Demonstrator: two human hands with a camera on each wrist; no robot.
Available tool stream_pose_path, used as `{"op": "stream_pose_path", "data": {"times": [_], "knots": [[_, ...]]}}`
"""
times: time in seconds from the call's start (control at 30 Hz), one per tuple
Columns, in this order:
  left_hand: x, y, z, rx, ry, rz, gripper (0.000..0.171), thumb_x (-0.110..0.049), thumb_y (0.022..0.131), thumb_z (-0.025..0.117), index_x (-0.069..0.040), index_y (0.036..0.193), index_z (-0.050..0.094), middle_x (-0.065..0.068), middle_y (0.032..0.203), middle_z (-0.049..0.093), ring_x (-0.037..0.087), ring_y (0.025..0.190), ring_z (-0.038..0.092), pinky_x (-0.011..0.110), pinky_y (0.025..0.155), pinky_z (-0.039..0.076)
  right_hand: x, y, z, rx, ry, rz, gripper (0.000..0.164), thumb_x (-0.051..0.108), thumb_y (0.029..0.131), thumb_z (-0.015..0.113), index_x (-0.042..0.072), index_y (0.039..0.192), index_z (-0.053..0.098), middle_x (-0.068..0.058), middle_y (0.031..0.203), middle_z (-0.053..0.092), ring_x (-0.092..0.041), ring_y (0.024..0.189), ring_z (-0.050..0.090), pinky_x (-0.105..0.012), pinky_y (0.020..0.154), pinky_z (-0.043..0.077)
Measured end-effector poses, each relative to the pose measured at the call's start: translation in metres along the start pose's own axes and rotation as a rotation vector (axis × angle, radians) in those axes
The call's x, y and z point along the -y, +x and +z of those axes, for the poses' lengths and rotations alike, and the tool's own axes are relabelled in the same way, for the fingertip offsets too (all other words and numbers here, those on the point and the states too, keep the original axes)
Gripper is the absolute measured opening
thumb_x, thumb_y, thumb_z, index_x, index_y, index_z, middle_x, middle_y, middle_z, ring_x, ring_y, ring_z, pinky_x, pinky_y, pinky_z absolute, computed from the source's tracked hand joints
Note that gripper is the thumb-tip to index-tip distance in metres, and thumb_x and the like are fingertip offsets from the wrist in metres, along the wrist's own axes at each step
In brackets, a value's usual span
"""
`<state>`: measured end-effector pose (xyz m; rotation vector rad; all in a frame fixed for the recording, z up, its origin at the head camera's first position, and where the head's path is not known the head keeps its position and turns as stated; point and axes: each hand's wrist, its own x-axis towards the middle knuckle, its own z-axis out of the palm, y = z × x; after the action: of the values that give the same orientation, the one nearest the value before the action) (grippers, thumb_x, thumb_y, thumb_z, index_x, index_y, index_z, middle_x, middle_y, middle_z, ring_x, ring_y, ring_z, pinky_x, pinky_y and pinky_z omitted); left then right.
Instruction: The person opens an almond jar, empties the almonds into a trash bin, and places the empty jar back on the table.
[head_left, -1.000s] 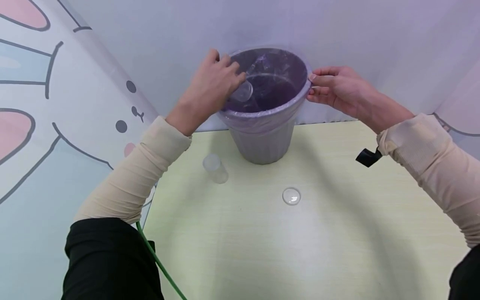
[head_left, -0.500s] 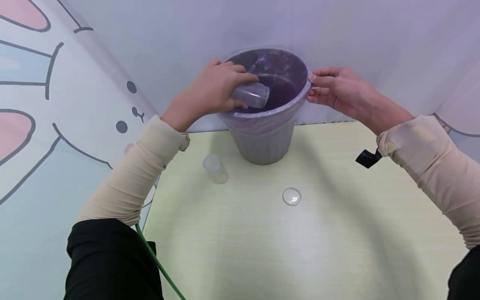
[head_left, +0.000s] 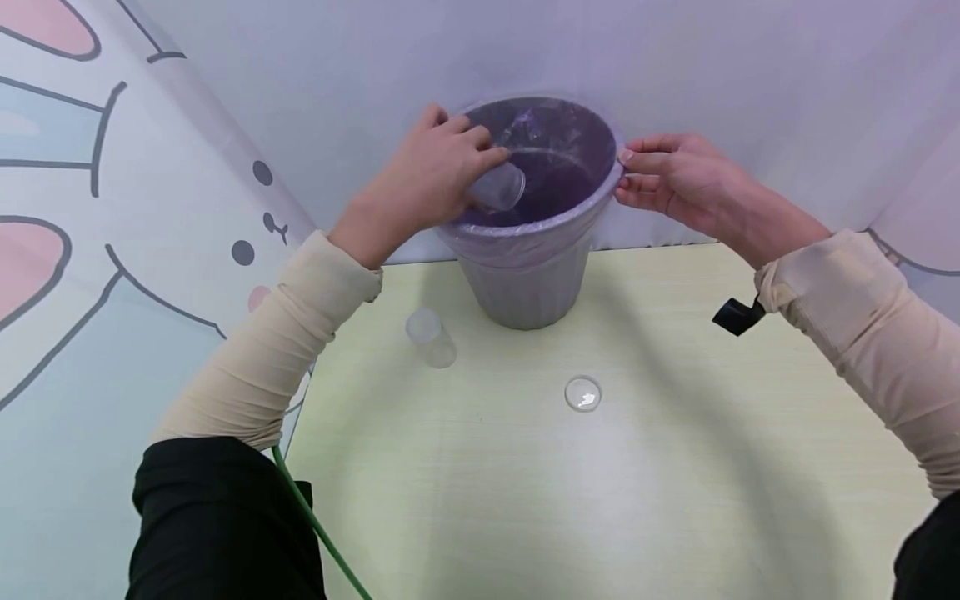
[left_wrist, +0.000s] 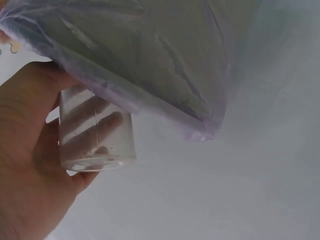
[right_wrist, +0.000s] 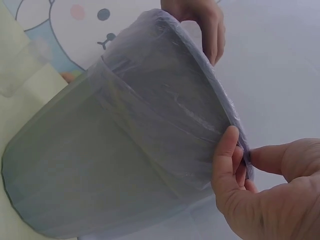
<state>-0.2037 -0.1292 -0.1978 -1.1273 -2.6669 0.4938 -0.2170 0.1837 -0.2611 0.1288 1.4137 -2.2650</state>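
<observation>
A grey trash can (head_left: 522,292) stands against the back wall, a thin purple bag (head_left: 551,218) folded over its rim. At its left side my left hand (head_left: 431,171) grips a clear jar (head_left: 502,187), tipped mouth-down over the can's opening. In the left wrist view, fingers show through the wall of the jar (left_wrist: 97,132), with small specks near its base. My right hand (head_left: 686,179) pinches the can's bagged rim on the right; the right wrist view shows thumb and fingers on either side of the bag's edge (right_wrist: 240,150). The can's bottom is hidden.
On the pale table (head_left: 525,500) a second clear container (head_left: 431,337) stands in front of the can. A round clear lid (head_left: 583,392) lies to its right. A green cable (head_left: 318,525) crosses the left edge. A black strap (head_left: 738,317) hangs from the right sleeve.
My left hand has tilted the jar forward over the can's opening, then drawn it slightly back with its mouth lower. My right hand stays at the rim.
</observation>
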Motion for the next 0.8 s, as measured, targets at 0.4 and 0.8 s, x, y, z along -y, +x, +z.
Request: {"op": "stream_pose_path", "data": {"times": [0.4, 0.8], "knots": [[0.009, -0.001, 0.005, 0.045, 0.113, -0.029, 0.064, -0.027, 0.088, 0.085, -0.013, 0.145, 0.059, 0.017, 0.13, 0.065, 0.04, 0.119, 0.058, 0.055, 0.099, 0.039, 0.004, 0.001, 0.0, 0.0, -0.003, 0.028, 0.021, 0.002, 0.099, 0.066, 0.002, 0.119, 0.058, -0.012, 0.101, 0.069, -0.026, 0.085, 0.069, -0.035, 0.075, 0.062], [0.011, -0.002, 0.007, 0.032, 0.082, -0.023, 0.062, -0.024, 0.088, 0.085, -0.015, 0.144, 0.061, 0.016, 0.129, 0.066, 0.038, 0.118, 0.059, 0.055, 0.099, 0.04, 0.007, -0.002, 0.004, -0.014, -0.067, 0.004, 0.039, 0.002, 0.101, 0.064, 0.007, 0.132, 0.042, -0.012, 0.101, 0.067, -0.026, 0.082, 0.069, -0.035, 0.074, 0.063]]}}
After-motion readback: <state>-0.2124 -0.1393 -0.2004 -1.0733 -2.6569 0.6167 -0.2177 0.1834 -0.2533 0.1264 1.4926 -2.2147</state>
